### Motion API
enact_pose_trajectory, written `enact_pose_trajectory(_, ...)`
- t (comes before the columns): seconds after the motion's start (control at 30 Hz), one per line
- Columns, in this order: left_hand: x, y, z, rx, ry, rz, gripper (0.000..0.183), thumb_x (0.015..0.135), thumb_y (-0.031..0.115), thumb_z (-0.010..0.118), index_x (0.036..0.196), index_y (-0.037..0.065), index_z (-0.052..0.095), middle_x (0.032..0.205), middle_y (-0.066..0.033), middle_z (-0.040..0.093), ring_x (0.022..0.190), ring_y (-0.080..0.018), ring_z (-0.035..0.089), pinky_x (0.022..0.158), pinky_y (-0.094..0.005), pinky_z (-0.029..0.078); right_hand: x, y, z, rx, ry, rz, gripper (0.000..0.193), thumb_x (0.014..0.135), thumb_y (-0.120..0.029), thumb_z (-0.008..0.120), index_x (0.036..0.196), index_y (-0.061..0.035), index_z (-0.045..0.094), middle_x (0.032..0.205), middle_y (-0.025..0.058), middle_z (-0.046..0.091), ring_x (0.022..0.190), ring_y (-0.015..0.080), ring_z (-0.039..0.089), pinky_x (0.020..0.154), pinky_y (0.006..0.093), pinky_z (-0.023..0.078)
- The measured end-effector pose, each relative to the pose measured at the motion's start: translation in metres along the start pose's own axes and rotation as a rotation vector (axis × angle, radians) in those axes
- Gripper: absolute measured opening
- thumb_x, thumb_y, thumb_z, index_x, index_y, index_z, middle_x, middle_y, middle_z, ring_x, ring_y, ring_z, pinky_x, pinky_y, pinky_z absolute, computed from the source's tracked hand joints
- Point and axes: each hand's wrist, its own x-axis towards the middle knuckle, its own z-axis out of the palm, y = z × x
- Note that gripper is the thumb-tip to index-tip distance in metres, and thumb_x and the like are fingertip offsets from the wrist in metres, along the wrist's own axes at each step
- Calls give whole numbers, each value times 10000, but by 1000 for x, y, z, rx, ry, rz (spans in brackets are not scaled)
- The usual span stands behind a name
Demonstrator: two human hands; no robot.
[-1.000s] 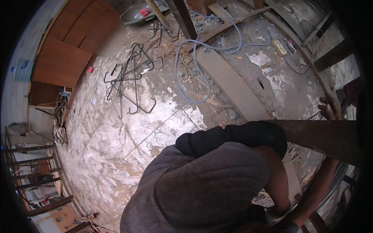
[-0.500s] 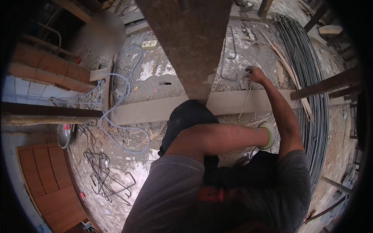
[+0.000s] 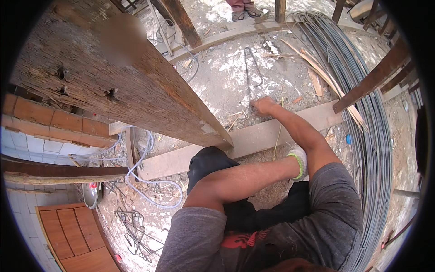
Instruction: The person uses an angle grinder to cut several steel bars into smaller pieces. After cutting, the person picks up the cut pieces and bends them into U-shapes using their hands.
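My bare right hand (image 3: pixel 263 106) reaches down to the floor just beyond a flat board. Its fingers are closed around the near end of a bent steel rod (image 3: pixel 248 75), which lies on the dusty concrete with a hooked loop at its far end. My left forearm crosses over my dark-trousered knee (image 3: pixel 210 158). My left hand (image 3: pixel 297 159) wears a white glove with a green cuff and sits under my right forearm, its fingers hidden. The board (image 3: pixel 299 122) lies between my knee and the rod.
A thick wooden post (image 3: pixel 149 86) rises close at my left. Long steel rods (image 3: pixel 358 90) lie bundled on the right beside split wood (image 3: pixel 326 77). A pale hose (image 3: pixel 156 183) loops left, near bent steel stirrups (image 3: pixel 131 226). Another person's shoes (image 3: pixel 244 14) stand at the far side.
My right hand has moved from the floor beside the bent rod to its near end and closed on it. The view has shifted, with the post now farther left and the other person's feet visible.
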Motion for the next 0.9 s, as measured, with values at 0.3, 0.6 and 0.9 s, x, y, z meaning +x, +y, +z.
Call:
enact_pose_trajectory(0.3, -12, -22, -99, -39, 5, -301, 422, 772, 259, 681, 1139, 52, 696, 1086, -190, 701, 1005, -324, 685, 864, -428, 536, -88, 56, -165, 1242, 1013, 267, 352, 978, -317, 522, 924, -7, 678, 611, -2, 526, 477, 95, 432, 428, 288, 348)
enact_pose_trajectory(0.6, -6, -111, -136, -1567, 1205, -613, 320, 879, 343, 666, 1009, 51, 640, 699, -70, 560, 580, -210, 556, 545, -386, 468, -244, 48, -228, 1892, 1076, -608, 361, 1042, -339, 461, 778, -97, 507, 558, -59, 310, 418, 52, 249, 390, 220, 246)
enact_pose_trajectory(0.9, -82, -141, -200, -1828, 1579, 116, 428, 850, 470, 744, 890, 103, 528, 575, 60, 353, 472, -76, 374, 459, -256, 339, -229, 64, -125, 2231, 796, -237, 297, 938, -339, 520, 757, -113, 583, 513, -45, 324, 400, 91, 307, 342, 255, 262)
